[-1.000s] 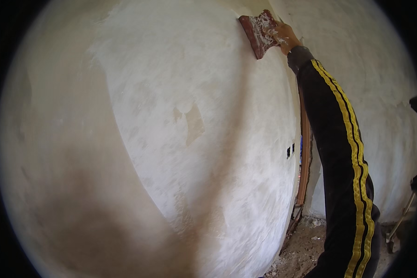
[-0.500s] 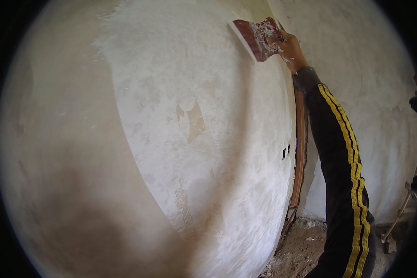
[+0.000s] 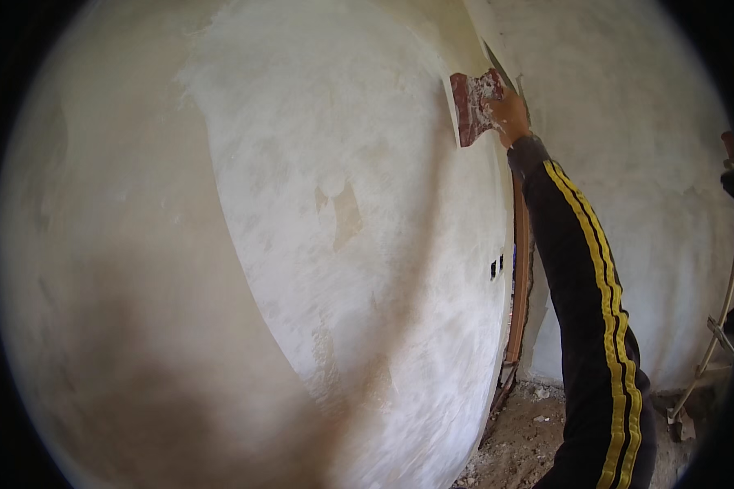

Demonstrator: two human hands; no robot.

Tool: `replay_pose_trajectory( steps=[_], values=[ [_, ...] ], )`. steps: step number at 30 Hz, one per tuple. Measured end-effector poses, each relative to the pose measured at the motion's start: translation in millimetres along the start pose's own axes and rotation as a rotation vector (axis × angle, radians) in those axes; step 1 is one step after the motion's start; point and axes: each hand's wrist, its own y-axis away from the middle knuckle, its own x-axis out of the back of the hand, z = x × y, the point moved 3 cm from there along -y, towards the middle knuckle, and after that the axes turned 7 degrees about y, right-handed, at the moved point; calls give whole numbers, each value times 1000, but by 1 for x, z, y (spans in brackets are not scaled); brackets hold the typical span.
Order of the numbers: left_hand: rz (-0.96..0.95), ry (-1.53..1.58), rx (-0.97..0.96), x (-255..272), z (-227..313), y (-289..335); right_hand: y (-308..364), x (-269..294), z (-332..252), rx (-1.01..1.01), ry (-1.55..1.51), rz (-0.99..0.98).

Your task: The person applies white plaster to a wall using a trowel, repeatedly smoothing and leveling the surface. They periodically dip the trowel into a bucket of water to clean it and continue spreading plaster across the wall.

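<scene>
My right hand (image 3: 510,116) is closed around a dark red putty knife (image 3: 475,106) spattered with white. Its wide pale blade edge faces left and lies against the wall (image 3: 342,122), close to the wall's right end. Wet-looking white plaster covers the middle and right of that wall. A bare beige patch (image 3: 347,216) shows within the white, and the wall's left part is plain beige. My right arm, in a dark sleeve with yellow stripes (image 3: 607,285), reaches up from the lower right. My left hand is out of view.
Two small dark holes (image 3: 497,266) open in the wall near its right edge. Behind my arm stands a brown door frame (image 3: 520,277). A second grey wall (image 3: 636,163) rises to the right, above a rubble-strewn floor (image 3: 522,432). Thin wooden sticks (image 3: 714,342) lean at the far right.
My right hand has drawn the putty knife down and to the right along the wall. The blade has turned more upright. More of the door opening shows above my hand.
</scene>
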Motion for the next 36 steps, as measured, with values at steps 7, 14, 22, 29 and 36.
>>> replay_pose_trajectory(
  steps=[7,14,22,29,36],
  values=[
    [-11,39,-32,-25,12,-7,-63,-20,64,480,-203,-156],
    [-36,63,-45,-40,13,-21,-4,7,-23,210,-616,-439],
    [-94,126,-84,-24,28,-43,52,19,-103,211,-481,-385],
    [-171,190,-116,-3,45,-71,87,34,-122,287,-393,-402],
    [-195,346,-143,13,94,-80,195,19,-135,261,-239,-475]
  ],
)
